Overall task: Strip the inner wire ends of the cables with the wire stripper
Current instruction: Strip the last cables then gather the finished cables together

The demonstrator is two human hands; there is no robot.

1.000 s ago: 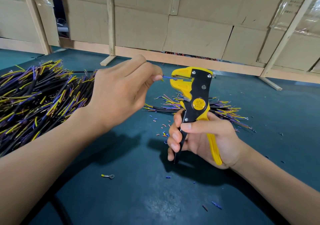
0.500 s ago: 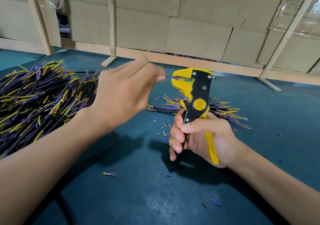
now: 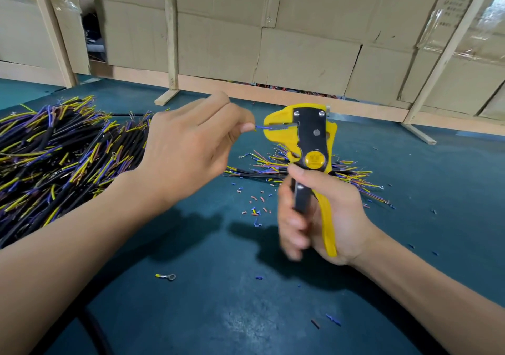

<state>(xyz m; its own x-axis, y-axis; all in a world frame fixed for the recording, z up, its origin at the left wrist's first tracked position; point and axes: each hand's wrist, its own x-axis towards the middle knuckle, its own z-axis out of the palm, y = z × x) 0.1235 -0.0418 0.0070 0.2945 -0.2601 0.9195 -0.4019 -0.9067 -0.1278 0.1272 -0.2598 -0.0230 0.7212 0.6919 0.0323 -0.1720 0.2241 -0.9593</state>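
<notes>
Two hands work: left hand (image 3: 188, 150) pinches a level blue wire (image 3: 263, 127); right hand (image 3: 325, 212) grips the upright wire stripper (image 3: 308, 147).

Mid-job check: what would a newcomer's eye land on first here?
The yellow stripper, held upright at centre by the right hand, with a blue wire fed into its head by the left hand. Next, the big cable pile on the left of the teal table, and insulation bits scattered below the stripper.
</notes>
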